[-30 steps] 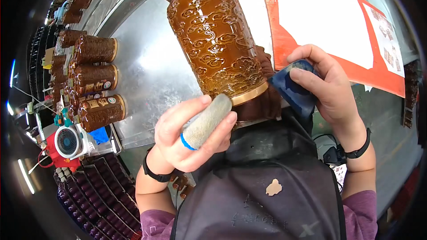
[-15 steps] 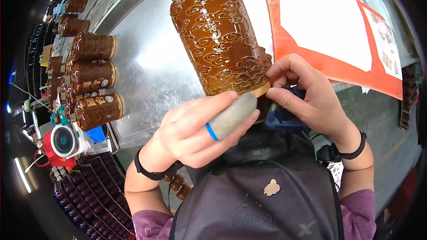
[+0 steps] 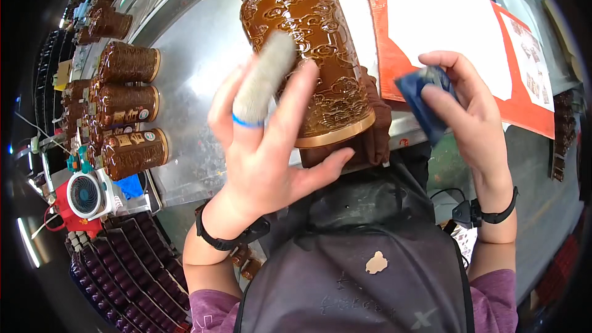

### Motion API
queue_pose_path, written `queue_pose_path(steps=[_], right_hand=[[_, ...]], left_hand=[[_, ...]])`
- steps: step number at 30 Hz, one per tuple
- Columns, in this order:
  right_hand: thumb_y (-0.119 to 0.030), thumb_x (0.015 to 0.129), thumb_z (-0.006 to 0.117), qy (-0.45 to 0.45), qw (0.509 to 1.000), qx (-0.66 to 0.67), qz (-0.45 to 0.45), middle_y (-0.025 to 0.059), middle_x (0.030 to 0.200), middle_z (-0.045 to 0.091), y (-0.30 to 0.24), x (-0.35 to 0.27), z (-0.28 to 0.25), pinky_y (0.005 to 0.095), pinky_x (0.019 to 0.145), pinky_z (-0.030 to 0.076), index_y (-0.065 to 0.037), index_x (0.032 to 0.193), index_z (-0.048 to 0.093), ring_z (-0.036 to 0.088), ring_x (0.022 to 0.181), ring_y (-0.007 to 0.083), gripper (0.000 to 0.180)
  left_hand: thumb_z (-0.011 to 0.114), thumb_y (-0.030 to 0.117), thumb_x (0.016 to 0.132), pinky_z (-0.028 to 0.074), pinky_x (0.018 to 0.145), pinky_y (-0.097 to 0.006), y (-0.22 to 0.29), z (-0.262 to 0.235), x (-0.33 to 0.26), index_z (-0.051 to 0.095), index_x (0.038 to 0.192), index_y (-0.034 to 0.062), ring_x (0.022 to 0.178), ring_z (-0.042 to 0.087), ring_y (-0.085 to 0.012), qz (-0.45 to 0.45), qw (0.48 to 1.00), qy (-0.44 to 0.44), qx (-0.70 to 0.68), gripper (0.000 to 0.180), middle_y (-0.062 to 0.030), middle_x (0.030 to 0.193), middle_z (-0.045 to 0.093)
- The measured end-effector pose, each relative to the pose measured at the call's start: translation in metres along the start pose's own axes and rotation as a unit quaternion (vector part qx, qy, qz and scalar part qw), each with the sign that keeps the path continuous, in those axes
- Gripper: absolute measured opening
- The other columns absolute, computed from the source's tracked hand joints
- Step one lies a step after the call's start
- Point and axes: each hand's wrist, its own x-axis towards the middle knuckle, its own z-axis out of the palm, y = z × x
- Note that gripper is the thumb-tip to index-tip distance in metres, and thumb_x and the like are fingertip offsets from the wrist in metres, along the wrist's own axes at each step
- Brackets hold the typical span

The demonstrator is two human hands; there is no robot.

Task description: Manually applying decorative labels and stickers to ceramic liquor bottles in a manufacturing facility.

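Observation:
A large glossy brown jar [image 3: 324, 37] with raised cloud patterns lies on its side in front of me, its gold-rimmed end [image 3: 339, 133] toward me. Over the jar's near left part, my left hand [image 3: 262, 132] is open, fingers spread; a grey cloth finger cover with a blue edge sits on one finger. Whether its fingertips touch the glass I cannot tell. To the right of the jar, my right hand [image 3: 472, 102] pinches a dark blue cloth [image 3: 425, 102] between thumb and fingers. Brown cloth [image 3: 377, 126] lies under the jar.
Several similar brown jars [image 3: 128, 103] line the left side of the metal table [image 3: 191, 111]. A small white fan [image 3: 86, 195] stands at the left. Far right lies an orange-red board [image 3: 394, 65] with white paper [image 3: 456, 24]. Dark racks [image 3: 132, 271] fill the lower left.
My left hand has left the jar's gold rim and moved up over its body, fingers spreading. My right hand has moved right, away from the rim, lifting the dark blue cloth.

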Motion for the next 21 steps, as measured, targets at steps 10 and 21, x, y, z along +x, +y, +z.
queue_pose_path(steps=[10, 21], right_hand=[[-0.003, 0.084, 0.071, -0.117, 0.988, -0.096, -0.012, 0.0007, 0.096, 0.062, -0.017, -0.005, 0.026, 0.0212, 0.078, 0.048, 0.001, 0.106, 0.060, 0.057, 0.087, 0.0057, 0.025], [-0.008, 0.083, 0.072, -0.110, 0.991, -0.076, -0.024, -0.0007, 0.084, 0.062, -0.013, -0.006, 0.028, 0.0211, 0.067, 0.046, -0.001, 0.100, 0.063, 0.056, 0.075, 0.0041, 0.021]], left_hand=[[0.083, 0.013, 0.067, 0.035, 0.111, -0.050, -0.005, 0.019, 0.013, 0.044, 0.145, 0.0005, 0.138, 0.037, -0.0456, -0.014, 0.999, 0.017, -0.046, 0.089, -0.0219, 0.144, 0.045], [0.082, 0.014, 0.071, 0.033, 0.112, -0.052, -0.004, 0.023, 0.011, 0.042, 0.145, -0.0034, 0.138, 0.036, -0.0469, -0.025, 0.998, 0.029, -0.052, 0.086, -0.0253, 0.144, 0.044]])
